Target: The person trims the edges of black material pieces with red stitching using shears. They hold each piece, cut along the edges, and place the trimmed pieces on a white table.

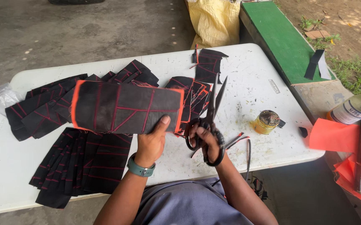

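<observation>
My left hand holds up a black fabric panel with red stitched lines and orange edges, thumb on its lower right part. A green watch sits on that wrist. My right hand grips large black scissors, blades parted and pointing up beside the panel's right edge. Both hover over a white folding table.
Stacks of similar black-and-red pieces lie across the table's left and middle. A small yellow jar stands right of the scissors. A green bench, a yellow sack, orange cloth and a bottle sit at the right.
</observation>
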